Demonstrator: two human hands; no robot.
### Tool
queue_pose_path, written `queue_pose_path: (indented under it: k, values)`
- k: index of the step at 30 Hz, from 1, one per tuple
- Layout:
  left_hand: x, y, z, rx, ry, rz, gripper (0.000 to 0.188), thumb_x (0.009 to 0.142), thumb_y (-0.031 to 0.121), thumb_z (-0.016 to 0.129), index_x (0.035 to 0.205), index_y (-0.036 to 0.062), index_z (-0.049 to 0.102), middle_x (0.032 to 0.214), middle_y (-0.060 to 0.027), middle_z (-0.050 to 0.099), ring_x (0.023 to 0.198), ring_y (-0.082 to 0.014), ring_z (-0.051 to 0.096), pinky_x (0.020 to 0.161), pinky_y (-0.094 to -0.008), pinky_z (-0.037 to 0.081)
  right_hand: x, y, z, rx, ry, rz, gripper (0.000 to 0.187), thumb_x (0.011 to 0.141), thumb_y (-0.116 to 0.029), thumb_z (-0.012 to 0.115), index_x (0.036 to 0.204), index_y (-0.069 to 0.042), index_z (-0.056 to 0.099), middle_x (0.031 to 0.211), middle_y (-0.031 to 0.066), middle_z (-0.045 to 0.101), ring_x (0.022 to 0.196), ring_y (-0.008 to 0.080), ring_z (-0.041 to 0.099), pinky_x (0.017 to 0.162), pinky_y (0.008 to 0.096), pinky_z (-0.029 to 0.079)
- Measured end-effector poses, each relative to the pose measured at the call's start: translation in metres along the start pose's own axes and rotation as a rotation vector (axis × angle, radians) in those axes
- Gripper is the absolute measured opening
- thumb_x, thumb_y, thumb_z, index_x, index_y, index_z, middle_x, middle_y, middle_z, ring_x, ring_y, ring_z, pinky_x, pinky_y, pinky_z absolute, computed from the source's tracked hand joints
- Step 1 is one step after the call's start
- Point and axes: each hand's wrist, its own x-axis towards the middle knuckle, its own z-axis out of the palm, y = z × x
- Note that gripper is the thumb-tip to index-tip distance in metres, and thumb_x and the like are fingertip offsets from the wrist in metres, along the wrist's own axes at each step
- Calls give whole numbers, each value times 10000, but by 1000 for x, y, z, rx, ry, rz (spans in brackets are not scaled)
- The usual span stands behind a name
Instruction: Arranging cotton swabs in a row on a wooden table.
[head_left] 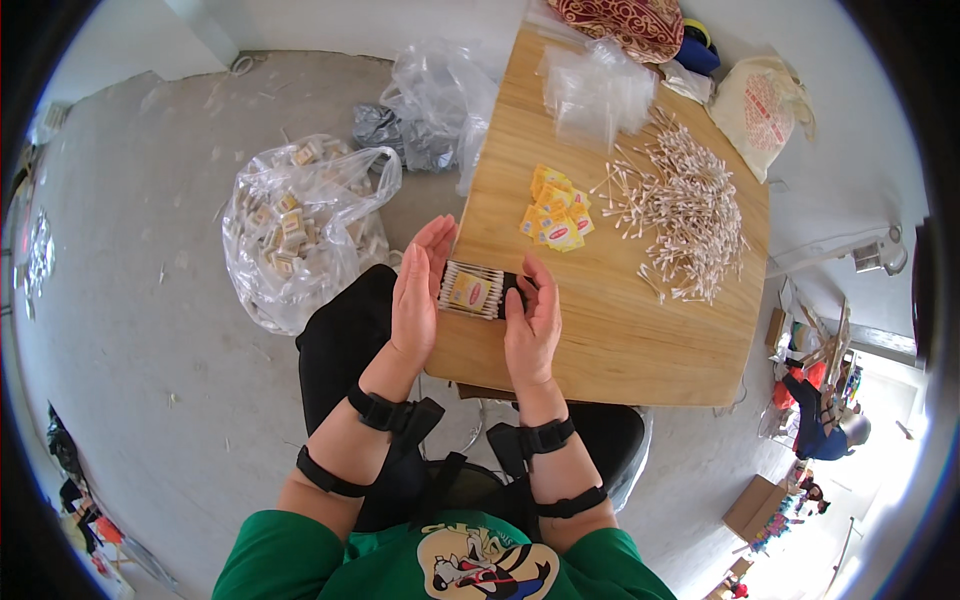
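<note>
Near the table's left edge lies a flat row of cotton swabs (450,283) with a yellow card (471,292) on top. My left hand (415,300) stands on edge beside its left end, fingers stretched out and close together. At the other end, my right hand (536,318) has its thumb and fingers bent round a small black piece (511,299), partly hidden by the hand. Beyond my hands is a small heap of yellow cards (558,210). A large pile of loose cotton swabs (690,215) spreads to its right.
Clear plastic bags (600,90) lie at the far end of the wooden table (620,345), near a cream cloth bag (765,110). On the floor at left stands a clear bag of packed swabs (300,235). A person (820,415) sits in the right background.
</note>
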Motion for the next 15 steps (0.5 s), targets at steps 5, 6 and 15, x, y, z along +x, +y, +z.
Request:
queue_pose_path:
  k: [5, 6, 15]
  values:
    - [0, -3, -5, -37, -22, -15, 526, 1092, 349, 269, 1435, -32, 382, 1469, -157, 434, 1385, -245, 397, 1184, -357, 270, 19, -5, -11, -531, -166, -287, 315, 771, -9, 704, 1082, -38, 669, 1062, 139, 624, 992, 344, 571, 853, 405, 484]
    - [0, -5, -4, -39, -24, -15, 526, 1092, 349, 269, 1435, -32, 382, 1469, -157, 434, 1385, -245, 397, 1184, -357, 270, 22, -4, -12, -533, -164, -288, 315, 771, -9, 704, 1082, -38, 669, 1062, 139, 624, 992, 344, 571, 853, 405, 484]
    - [-1, -9, -4, 29, -34, 23, 516, 1093, 343, 266, 1416, -32, 411, 1455, -152, 451, 1374, -235, 405, 1181, -358, 272, 29, -4, -11, -516, -203, -268, 213, 760, -20, 718, 972, -40, 705, 958, 124, 624, 911, 327, 587, 801, 395, 493]
